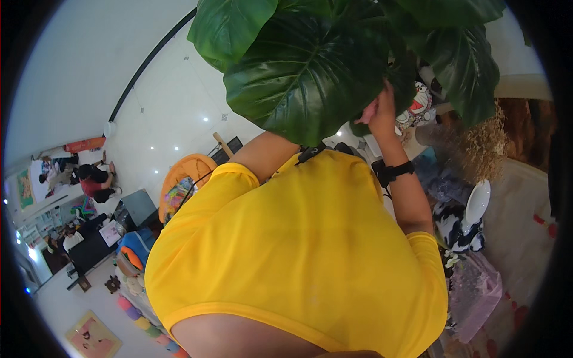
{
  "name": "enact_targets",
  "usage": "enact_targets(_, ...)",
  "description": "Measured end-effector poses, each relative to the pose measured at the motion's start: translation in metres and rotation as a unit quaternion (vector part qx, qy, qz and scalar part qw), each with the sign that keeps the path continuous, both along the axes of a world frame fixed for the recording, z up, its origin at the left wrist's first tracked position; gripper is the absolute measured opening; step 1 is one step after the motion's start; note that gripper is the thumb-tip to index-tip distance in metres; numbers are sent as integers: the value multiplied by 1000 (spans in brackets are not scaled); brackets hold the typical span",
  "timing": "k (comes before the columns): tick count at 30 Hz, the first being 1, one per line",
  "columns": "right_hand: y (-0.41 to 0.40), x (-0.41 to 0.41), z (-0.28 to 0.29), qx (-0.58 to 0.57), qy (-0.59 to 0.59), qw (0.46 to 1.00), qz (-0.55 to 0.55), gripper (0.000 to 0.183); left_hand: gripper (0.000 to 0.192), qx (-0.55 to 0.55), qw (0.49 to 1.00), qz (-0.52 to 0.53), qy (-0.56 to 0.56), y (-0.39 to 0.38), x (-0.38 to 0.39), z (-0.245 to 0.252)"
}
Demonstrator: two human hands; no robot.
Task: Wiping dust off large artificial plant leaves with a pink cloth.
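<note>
Large glossy green plant leaves (309,76) spread over the upper part of the view, close before me. My right hand (382,109) is raised at the right edge of the biggest leaf, with a crumpled pink cloth (368,112) held in it; some of its fingers are hidden behind the leaf. A black band (392,172) sits around the right wrist. My left forearm (266,150) runs up under the same leaf, which hides my left hand, so what that hand touches cannot be seen.
On the right are a cartoon-figure item (420,100), dried flowers (485,145), a white oval dish (478,202) and a pink translucent wrapping (476,295). An orange chair (186,168) stands on the left. Farther left, a person in a red top (94,181) is near a dark desk (91,250).
</note>
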State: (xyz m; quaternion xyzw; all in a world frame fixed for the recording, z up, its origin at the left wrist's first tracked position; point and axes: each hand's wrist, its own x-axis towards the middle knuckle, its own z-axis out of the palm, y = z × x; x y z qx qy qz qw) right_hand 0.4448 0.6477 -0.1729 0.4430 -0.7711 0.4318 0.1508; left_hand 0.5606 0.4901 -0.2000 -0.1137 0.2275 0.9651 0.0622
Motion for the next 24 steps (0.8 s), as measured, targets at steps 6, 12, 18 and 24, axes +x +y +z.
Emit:
enact_targets(6,10,-34,-16,5,48,999,-23,46,40,-4,1000,-17,-9,-13,-4,0)
enact_targets(12,57,-74,-89,-155,-399,885,-183,47,40,-11,998,-64,-10,-4,-24,6)
enact_targets(18,4,12,5,-129,-127,982,-45,49,41,-17,998,-64,-13,8,-36,4)
enact_targets(24,46,-11,-28,-36,-65,994,-86,54,41,-3,998,-63,0,22,-55,-4)
